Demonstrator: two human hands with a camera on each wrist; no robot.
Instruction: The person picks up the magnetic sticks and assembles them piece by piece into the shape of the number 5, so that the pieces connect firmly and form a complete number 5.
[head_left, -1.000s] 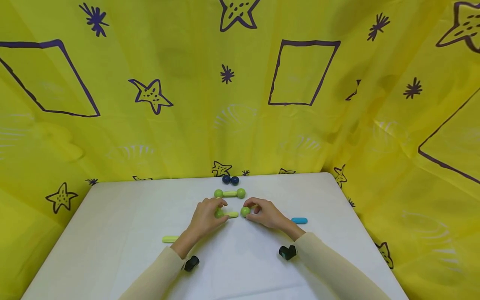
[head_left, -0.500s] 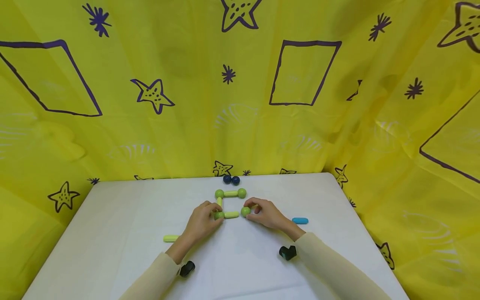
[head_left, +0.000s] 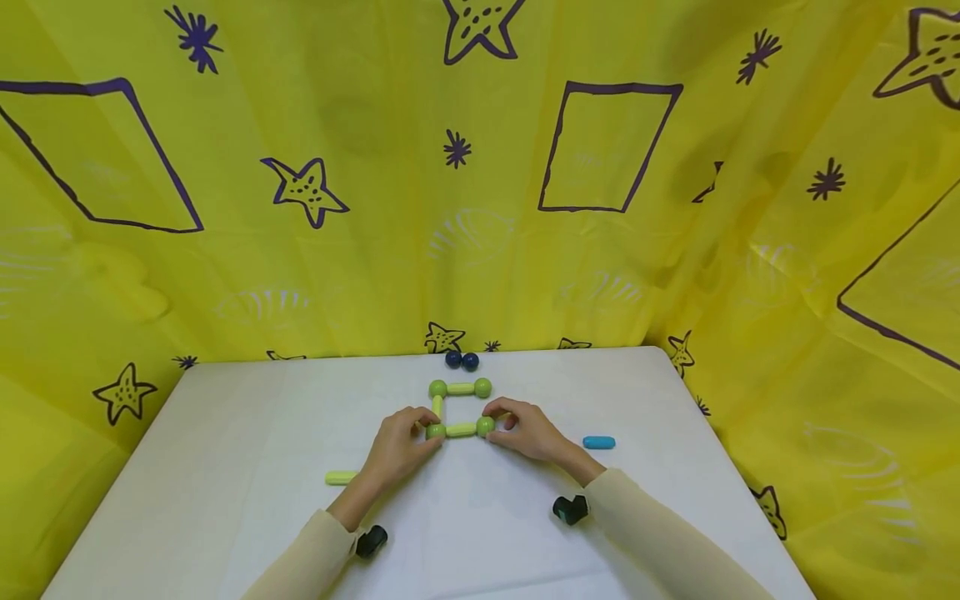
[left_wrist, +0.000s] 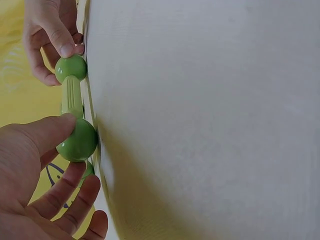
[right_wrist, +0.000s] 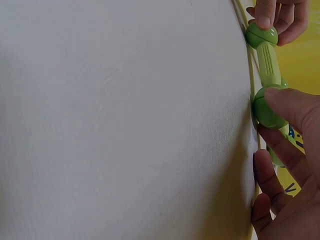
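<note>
Green balls and pale green rods form a three-sided frame on the white table. My left hand (head_left: 399, 443) pinches the near left green ball (left_wrist: 80, 142) between thumb and fingers. Between the two near balls runs a grooved pale green rod (head_left: 461, 430), its ends against both. My right hand (head_left: 528, 430) pinches the near right green ball (right_wrist: 268, 107). From the left ball another rod (head_left: 437, 407) leads back to the far left ball (head_left: 438, 388). A far rod (head_left: 460, 389) joins that one to the far right ball (head_left: 483, 387). The right side has no rod.
Two dark blue balls (head_left: 461, 361) sit at the table's back edge. A loose pale green rod (head_left: 341, 477) lies by my left forearm, a blue rod (head_left: 598, 442) right of my right hand. A yellow patterned curtain (head_left: 375, 250) hangs behind the white table (head_left: 225, 433).
My right hand has moved left with its ball, closing the gap to the near rod's end. My left hand has shifted slightly left and now pinches the near left ball.
</note>
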